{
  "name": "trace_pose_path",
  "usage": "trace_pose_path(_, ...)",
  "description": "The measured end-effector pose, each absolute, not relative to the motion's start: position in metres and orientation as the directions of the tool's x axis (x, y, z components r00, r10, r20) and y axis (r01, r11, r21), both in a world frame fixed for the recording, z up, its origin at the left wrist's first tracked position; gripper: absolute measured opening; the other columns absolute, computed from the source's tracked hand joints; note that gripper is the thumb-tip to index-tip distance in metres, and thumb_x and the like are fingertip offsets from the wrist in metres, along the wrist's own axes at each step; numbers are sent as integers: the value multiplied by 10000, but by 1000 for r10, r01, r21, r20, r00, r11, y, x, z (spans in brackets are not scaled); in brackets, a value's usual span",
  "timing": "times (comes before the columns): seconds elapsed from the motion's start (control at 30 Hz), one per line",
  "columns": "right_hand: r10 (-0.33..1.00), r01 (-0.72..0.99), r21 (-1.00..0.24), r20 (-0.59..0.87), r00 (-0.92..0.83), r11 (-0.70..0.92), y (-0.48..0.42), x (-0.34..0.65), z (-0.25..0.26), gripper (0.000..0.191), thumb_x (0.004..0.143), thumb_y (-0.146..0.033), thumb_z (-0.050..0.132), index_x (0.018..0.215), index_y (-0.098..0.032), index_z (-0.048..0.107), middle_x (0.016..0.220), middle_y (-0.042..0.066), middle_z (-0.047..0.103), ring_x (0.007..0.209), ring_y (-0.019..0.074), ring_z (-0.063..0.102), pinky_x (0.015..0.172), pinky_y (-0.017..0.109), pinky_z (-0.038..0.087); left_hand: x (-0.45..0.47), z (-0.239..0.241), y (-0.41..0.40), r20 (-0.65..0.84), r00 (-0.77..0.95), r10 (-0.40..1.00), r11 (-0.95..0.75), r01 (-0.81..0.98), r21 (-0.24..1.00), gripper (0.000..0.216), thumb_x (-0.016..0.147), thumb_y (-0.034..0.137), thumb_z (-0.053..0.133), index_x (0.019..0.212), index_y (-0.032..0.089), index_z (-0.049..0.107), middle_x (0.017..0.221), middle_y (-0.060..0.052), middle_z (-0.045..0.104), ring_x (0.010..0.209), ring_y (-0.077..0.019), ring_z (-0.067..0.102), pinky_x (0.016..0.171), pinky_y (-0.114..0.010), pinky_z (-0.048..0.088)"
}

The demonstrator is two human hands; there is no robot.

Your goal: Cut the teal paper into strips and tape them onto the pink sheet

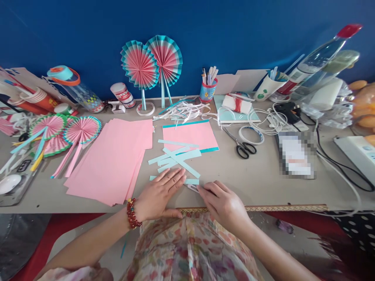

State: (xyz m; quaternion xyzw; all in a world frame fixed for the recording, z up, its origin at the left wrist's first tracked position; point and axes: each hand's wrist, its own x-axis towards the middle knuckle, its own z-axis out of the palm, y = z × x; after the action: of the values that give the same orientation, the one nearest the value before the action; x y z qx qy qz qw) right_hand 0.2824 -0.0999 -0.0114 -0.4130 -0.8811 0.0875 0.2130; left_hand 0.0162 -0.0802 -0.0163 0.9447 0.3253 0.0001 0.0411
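Fingers stretched out, my left hand (164, 193) lies flat on the table and presses on a pale blue paper strip (191, 181) near the front edge. My right hand (224, 201) is closed around a small white utility knife (192, 188), whose tip points left toward the strip. Just beyond my left hand, several loose pale blue strips (178, 158) lie crossed in a pile. Part of that pile overlaps a pink sheet (187, 134) with blue bands along two edges. A stack of pink paper (113, 156) lies left of my left hand.
Black-handled scissors (245, 149) and a tape roll (251, 135) lie to the right. White paper scraps (183, 112) are heaped at the back. Two pleated paper fans (152, 64) stand against the blue wall. Finished-looking fans (82, 130) lie at left; cables (328, 156) run at right.
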Motion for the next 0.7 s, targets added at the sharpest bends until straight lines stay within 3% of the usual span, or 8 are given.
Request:
trace_pose_path(0.2, 772, 689, -349, 308, -556, 635, -99, 281, -10, 255, 973, -112, 467, 1080, -151, 696, 860, 79, 646, 783, 171, 572, 696, 271, 515, 3, -7, -79, -7, 789, 614, -779, 607, 158, 994, 918, 768, 306, 1594, 100, 14, 1641, -160, 147, 1521, -302, 156, 1241, -488, 107)
trace_pose_path(0.5, 766, 688, -338, 294, -571, 643, -98, 281, -8, 286, 971, -108, 444, 1094, -176, 693, 881, 81, 659, 800, 175, 577, 702, 279, 527, -7, -15, -82, -76, 774, 629, -767, 634, 104, 1022, 880, 815, 287, 1595, 111, 94, 1648, -141, 130, 1522, -296, 152, 1241, -469, 75)
trace_pose_path(0.7, 755, 692, -305, 312, -576, 654, -99, 276, -9, 276, 977, -116, 444, 1084, -156, 696, 867, 81, 661, 782, 173, 577, 682, 287, 524, -6, -14, -82, -35, 778, 627, -771, 627, 109, 1038, 871, 819, 311, 1594, 107, 93, 1641, -149, 172, 1519, -298, 162, 1239, -471, 107)
